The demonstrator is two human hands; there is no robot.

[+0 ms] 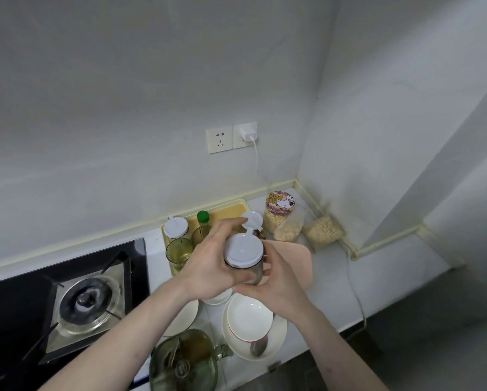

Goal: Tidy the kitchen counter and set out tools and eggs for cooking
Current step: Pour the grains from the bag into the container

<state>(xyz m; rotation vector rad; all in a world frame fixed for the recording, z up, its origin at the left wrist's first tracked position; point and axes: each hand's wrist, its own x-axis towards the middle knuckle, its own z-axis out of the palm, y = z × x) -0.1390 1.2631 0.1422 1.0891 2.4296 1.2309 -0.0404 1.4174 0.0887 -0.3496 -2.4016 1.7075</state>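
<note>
Head view: white-lidded jar [243, 256] gripped between both hands, left [208, 266] and right [276, 289].

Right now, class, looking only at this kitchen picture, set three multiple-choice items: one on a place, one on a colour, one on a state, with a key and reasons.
1. Where does the black gas stove stand relative to the yellow plastic tray?
A. to its left
B. to its right
C. on top of it

2. What colour is the cap of the bottle on that tray?
A. red
B. green
C. blue

3. How is the white flip cap of the glass jar with the white lid?
A. flipped open
B. snapped shut
C. missing

Key: 1 A, the stove sits at the left of the counter, the tray beside it to the right. 2 B, the cap is plainly green. 3 A, the cap stands raised above the lid while the left hand and right hand grip the jar.
</note>
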